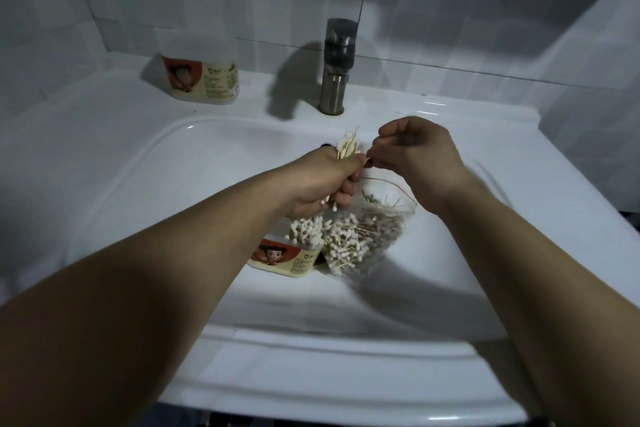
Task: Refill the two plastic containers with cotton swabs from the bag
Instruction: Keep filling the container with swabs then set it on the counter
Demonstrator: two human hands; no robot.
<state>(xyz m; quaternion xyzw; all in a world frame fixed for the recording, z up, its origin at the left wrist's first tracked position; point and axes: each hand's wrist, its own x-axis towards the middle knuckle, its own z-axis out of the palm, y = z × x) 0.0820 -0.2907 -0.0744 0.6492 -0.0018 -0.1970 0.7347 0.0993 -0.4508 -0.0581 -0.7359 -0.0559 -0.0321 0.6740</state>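
Upright swab bundle (346, 149) gripped by left hand (320, 182); right hand (417, 152) pinches one swab (370, 158); container (287, 255) at 6 o'clock, nearer left.

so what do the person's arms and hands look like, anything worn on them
The left arm and right arm are bare right to the frame edge, with no sleeves in view. No gloves, watch, bracelet or rings show on the left hand or right hand. The light is dim, so finer marks cannot be told.
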